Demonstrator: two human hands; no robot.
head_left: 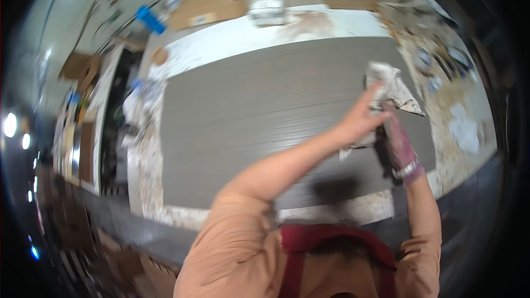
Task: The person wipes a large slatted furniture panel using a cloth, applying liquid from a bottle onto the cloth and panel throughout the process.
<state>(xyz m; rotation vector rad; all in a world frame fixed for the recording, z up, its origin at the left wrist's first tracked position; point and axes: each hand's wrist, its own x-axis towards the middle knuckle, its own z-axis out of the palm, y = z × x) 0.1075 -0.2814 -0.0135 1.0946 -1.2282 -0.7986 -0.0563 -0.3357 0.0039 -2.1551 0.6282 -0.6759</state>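
A large grey panel [248, 127] with fine parallel lines across it lies flat on the table. Over its right part my bare left hand [361, 115] grips a crumpled white cloth [395, 85] with dark stains. My right hand [398, 140], in a thin pinkish see-through glove with a pale band at the wrist, meets the left hand at the cloth. Its fingers are blurred and partly hidden, so their grip does not show. Part of a pale cloth also shows below the left hand, beside the right.
White, stained table edging [193, 66] surrounds the panel. Cardboard boxes [212, 3] and a stack of white packets [267, 3] stand at the far side, near a blue bottle-like object [150, 19]. Crumpled plastic [144, 102] lies left; scraps and white paper [465, 132] lie right.
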